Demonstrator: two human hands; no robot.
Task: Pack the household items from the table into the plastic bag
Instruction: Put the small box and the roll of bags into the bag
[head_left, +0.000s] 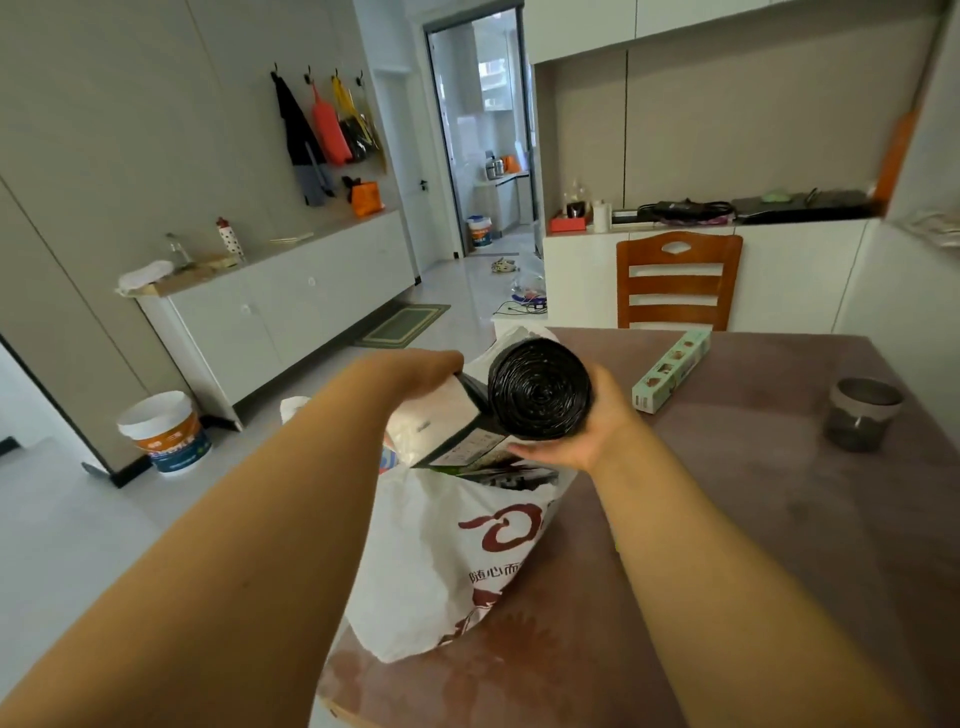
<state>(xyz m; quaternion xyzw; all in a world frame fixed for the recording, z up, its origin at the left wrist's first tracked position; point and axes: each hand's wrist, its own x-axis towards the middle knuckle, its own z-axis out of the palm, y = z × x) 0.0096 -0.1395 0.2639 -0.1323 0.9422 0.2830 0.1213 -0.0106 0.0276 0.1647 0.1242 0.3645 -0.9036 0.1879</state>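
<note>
As the right hand (582, 426) cups a black roll of bin liners (540, 389) over the white printed plastic bag (457, 561) at the table's (779, 519) edge, best bet is to lower it end-first into the mouth beside the boxed item (457, 431), w/ the left hand (426, 364), fingers hidden, apparently gripping box or rim. Green carton (672, 371) & grey cup (860, 413) await.
</note>
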